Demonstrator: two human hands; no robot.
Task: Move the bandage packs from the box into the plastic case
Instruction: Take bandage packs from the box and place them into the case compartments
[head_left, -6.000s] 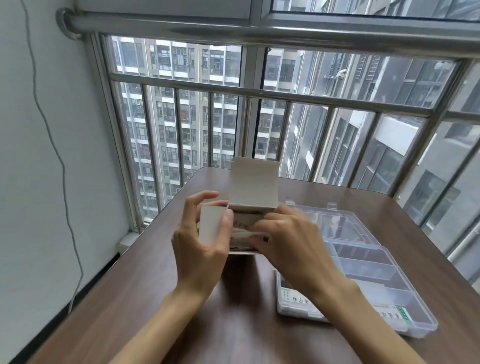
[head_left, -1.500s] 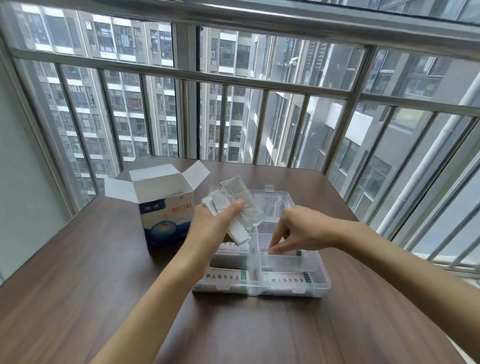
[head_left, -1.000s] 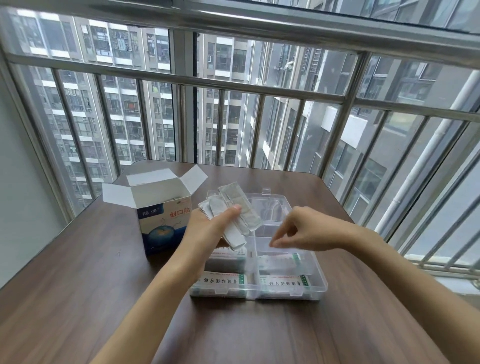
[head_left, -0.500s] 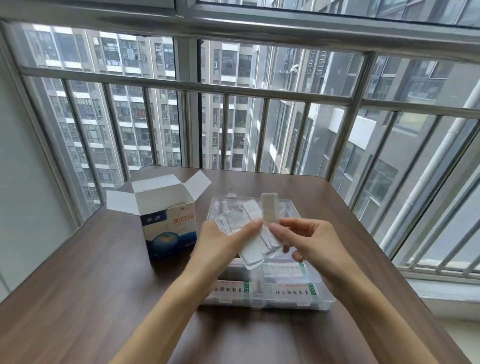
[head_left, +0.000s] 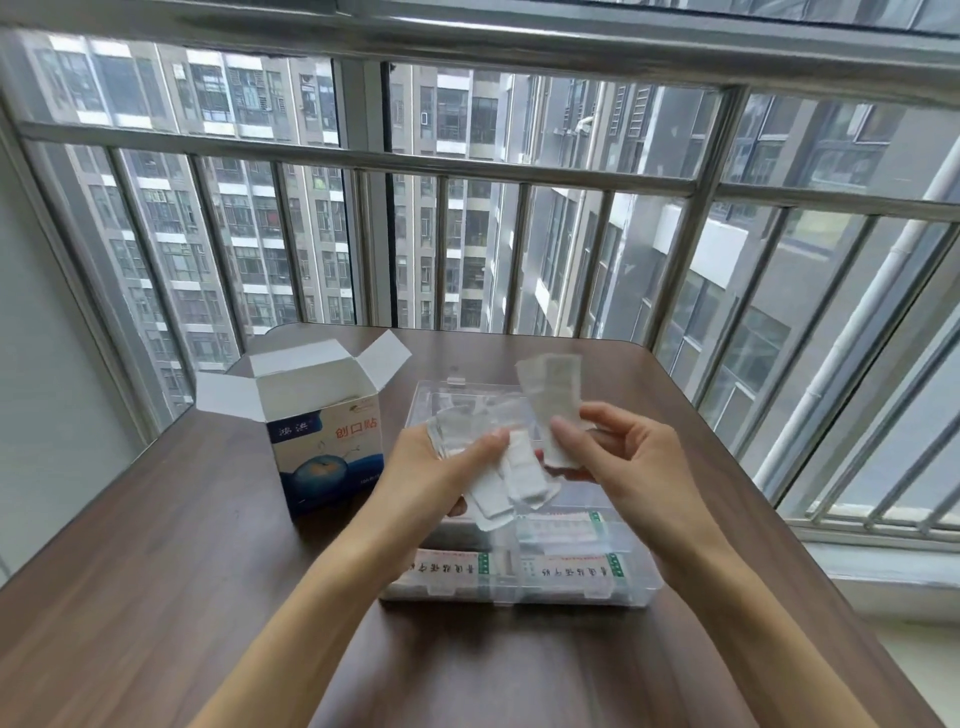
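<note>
The white and blue bandage box (head_left: 327, 441) stands open on the table, left of the clear plastic case (head_left: 634, 587). My left hand (head_left: 431, 467) holds a fanned bunch of white bandage packs (head_left: 514, 478) above the case. My right hand (head_left: 623, 467) pinches a couple of packs (head_left: 556, 400) upright between thumb and fingers, just right of the bunch. The case's front compartments hold flat packets (head_left: 571, 569) with green and red print.
The brown wooden table (head_left: 182, 597) stands against a window with metal bars (head_left: 363, 156); its right edge drops off near the sill. The case's open lid (head_left: 457, 395) lies behind my hands.
My right hand has drawn packs out of the bunch and lifted them to the right. My left hand keeps the rest over the case.
</note>
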